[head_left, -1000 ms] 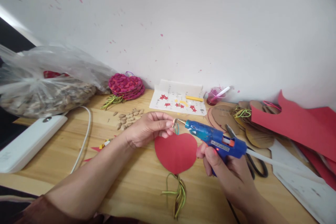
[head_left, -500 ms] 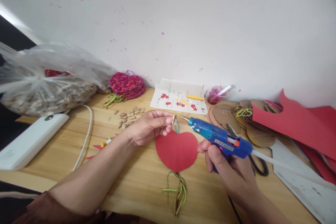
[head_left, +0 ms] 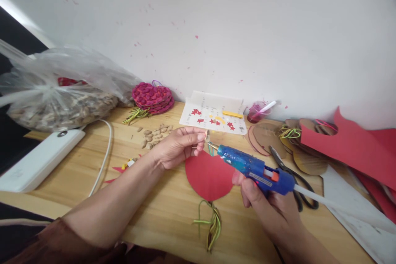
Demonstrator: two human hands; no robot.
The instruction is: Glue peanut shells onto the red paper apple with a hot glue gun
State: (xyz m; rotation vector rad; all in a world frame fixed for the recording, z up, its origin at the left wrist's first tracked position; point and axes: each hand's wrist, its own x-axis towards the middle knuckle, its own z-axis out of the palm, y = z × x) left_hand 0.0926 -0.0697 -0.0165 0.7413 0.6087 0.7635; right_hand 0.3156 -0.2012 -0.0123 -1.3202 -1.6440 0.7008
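Note:
Between thumb and fingertips, my left hand (head_left: 181,146) pinches a small pale pistachio shell (head_left: 207,135). My right hand (head_left: 272,210) is wrapped round the grip of a blue hot glue gun (head_left: 244,163), with a white glue stick (head_left: 312,196) coming out of its back. The gun's metal nozzle points at the lower edge of the shell; whether they touch I cannot tell. Below them a red paper heart (head_left: 208,177) lies flat on the table, partly covered by the gun, with a green loop on top and a green-yellow tassel (head_left: 213,229) underneath.
Loose shells (head_left: 154,134) lie behind my left wrist. A plastic bag of shells (head_left: 68,103) and a white power bank (head_left: 41,161) stand left. Scissors (head_left: 289,171), cardboard shapes (head_left: 267,138) and red paper (head_left: 343,152) are right. At the wall are a printed sheet (head_left: 192,121) and a cup (head_left: 256,113).
The glue gun's nozzle has moved down and left, from beside the shell to its lower edge. My left hand keeps its pinch on the shell. The whole view has shifted slightly.

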